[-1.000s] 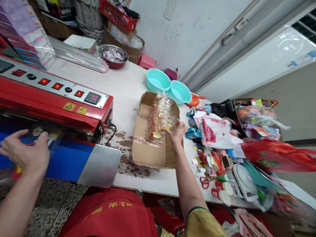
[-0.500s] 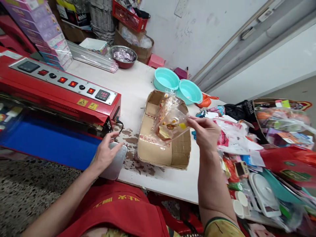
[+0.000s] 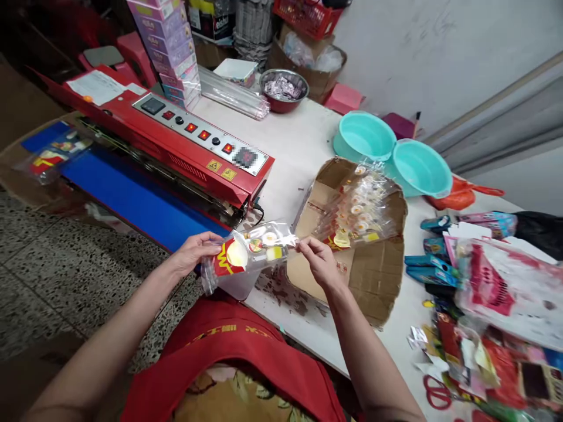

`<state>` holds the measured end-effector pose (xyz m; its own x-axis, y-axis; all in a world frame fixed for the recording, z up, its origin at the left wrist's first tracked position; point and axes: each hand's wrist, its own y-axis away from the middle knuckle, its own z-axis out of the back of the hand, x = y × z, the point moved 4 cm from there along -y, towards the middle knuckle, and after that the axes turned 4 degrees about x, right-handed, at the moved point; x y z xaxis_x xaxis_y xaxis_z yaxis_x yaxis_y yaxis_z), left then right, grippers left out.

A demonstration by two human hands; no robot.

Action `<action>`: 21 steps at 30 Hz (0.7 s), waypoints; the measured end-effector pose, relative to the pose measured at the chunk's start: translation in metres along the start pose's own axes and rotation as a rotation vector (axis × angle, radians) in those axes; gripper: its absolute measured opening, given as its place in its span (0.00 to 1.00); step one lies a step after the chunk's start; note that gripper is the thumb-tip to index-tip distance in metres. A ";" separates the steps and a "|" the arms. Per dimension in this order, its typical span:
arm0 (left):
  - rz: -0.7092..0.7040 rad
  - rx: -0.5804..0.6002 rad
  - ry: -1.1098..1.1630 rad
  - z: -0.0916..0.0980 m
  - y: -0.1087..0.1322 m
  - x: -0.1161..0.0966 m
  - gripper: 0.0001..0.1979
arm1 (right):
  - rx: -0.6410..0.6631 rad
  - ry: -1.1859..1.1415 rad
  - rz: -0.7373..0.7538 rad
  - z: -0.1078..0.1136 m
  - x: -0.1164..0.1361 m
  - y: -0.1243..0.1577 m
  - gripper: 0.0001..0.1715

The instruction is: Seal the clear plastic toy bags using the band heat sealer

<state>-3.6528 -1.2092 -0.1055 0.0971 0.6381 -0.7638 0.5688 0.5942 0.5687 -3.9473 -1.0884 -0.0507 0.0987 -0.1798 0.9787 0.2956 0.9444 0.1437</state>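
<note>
Worn paint marks the white bench (image 3: 303, 140) beside the red sealing machine (image 3: 197, 155). Since a moment ago, the clear packet (image 3: 253, 249) has moved from over the cardboard tray (image 3: 382, 275) to above the bench's near edge, by the blue belt (image 3: 145, 199). The left hand (image 3: 193, 252), empty then, grips one end; the right hand (image 3: 320, 262) pinches the other, so both now steady it.
</note>
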 end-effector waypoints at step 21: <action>-0.049 0.073 -0.167 0.030 0.001 0.004 0.18 | 0.109 -0.059 -0.292 -0.066 -0.029 -0.031 0.28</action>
<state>-3.6270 -1.2208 -0.1169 0.1987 0.5157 -0.8334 0.6330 0.5817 0.5109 -3.8966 -1.1308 -0.0935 -0.0311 -0.4342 0.9003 0.1994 0.8799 0.4312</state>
